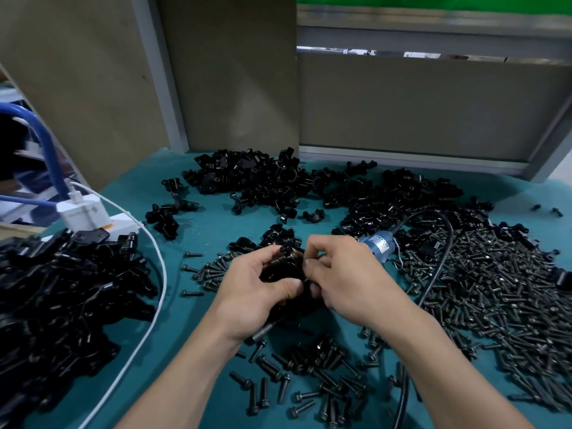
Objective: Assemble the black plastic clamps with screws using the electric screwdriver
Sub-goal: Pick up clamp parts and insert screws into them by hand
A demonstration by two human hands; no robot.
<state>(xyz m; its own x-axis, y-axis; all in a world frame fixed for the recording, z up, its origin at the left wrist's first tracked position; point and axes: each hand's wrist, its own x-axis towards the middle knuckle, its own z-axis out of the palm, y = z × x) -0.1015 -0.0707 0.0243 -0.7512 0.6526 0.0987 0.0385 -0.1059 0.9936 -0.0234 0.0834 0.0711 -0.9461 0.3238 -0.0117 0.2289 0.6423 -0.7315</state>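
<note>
Light even, moderately bright, from above; soft faint shadows on teal table mat (201,224). Small glints on glossy black plastic clamp pile (62,289) at 9 o'clock. Grey metal partition frame (549,147) bows at 3 o'clock; smear at 12–1 o'clock, centre sharp

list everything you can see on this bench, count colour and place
loose clamps: many, black, heaped at back centre
clamp heap: many, black, left edge
screws: a large pile, dark, right, with more scattered in front
electric screwdriver: one, blue body, lying behind the right hand
screwdriver cable: one, black, over the screw pile
charger: one, white, left
white cable: one, curving round the clamp heap
blue cables: two, far left
table: one, teal
panels: several, beige, behind
held clamp: one, black, centre
left hand: grips the held clamp
right hand: pinches at it
</note>
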